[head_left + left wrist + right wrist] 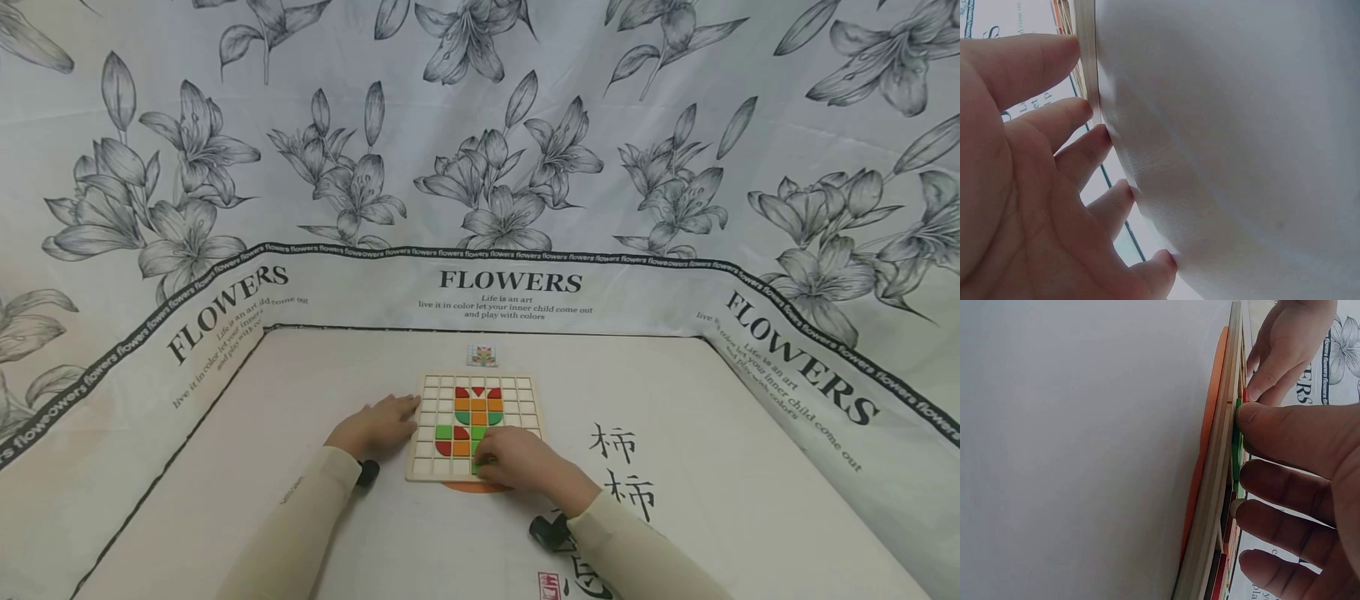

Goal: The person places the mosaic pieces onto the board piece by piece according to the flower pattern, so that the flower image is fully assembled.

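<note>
A square wooden grid board (418,477) lies on the table with red, orange and green tiles forming a flower shape. At its left edge, my left hand (377,427) rests its fingertips, and in the left wrist view those fingers (1082,156) are spread along the wooden side. My right hand (521,460) is over the board's lower right part, hiding some cells. Its thumb and forefinger appear to pinch a green tile (1235,450) at board level in the right wrist view. The other fingers are loosely bent beside the tiles.
A small picture card (482,356) with a coloured flower pattern lies behind the board. The pale tablecloth (360,542) carries black characters (633,492) at the right and an orange printed shape (480,487) partly under the board. Flower-printed cloth walls (510,292) surround the table.
</note>
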`<act>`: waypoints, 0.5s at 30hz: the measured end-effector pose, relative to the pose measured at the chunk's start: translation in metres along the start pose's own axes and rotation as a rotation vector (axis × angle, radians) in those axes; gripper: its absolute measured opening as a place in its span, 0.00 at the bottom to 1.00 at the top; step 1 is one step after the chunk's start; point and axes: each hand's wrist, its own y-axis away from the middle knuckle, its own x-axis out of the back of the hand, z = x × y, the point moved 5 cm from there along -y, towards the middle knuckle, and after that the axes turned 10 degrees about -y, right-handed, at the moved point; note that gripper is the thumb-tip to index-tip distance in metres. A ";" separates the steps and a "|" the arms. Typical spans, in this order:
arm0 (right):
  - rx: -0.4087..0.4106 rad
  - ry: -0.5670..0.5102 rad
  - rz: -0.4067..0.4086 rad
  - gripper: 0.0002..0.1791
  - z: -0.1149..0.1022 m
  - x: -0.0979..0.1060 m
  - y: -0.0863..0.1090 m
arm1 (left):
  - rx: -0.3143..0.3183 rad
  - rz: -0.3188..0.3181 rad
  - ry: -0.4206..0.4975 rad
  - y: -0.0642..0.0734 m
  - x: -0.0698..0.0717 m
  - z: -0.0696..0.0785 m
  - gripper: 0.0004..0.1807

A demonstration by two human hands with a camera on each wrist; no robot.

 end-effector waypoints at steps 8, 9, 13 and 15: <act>0.032 -0.001 0.032 0.06 0.008 0.007 -0.002 | -0.006 -0.008 0.001 -0.003 -0.001 -0.003 0.32; 0.027 0.004 0.039 0.06 0.011 0.009 -0.002 | -0.004 -0.009 0.002 -0.004 -0.001 -0.004 0.32; -0.024 0.002 0.049 0.07 0.020 0.022 -0.002 | 0.009 -0.005 -0.001 -0.004 -0.002 -0.006 0.32; -0.050 0.007 0.058 0.08 0.026 0.031 -0.002 | 0.009 -0.003 -0.012 -0.004 -0.002 -0.005 0.31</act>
